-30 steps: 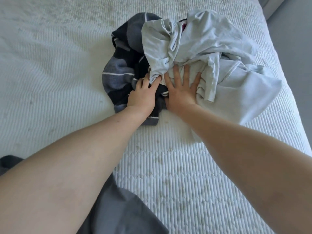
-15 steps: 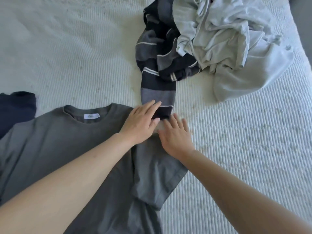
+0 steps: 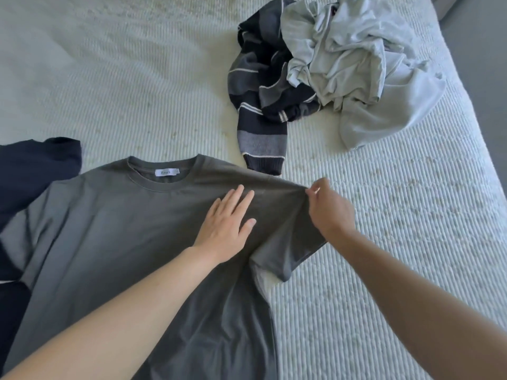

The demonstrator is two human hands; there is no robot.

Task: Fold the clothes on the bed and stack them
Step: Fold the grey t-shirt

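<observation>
Navy garment (image 3: 33,171) at left edge of the bed (image 3: 384,242). Grey t-shirt (image 3: 115,237) spread flat, collar away from the person; white neck label (image 3: 166,172), text too small to read. Left hand (image 3: 227,223) flat on its chest, fingers straight. Right hand (image 3: 329,209) pinches the right shoulder seam, pulled taut. Striped sweater (image 3: 263,105) and pale crumpled clothes (image 3: 356,64) beyond. Half a second ago both hands lay at the sweater cuff, sleeve bunched; now the sleeve is spread.
</observation>
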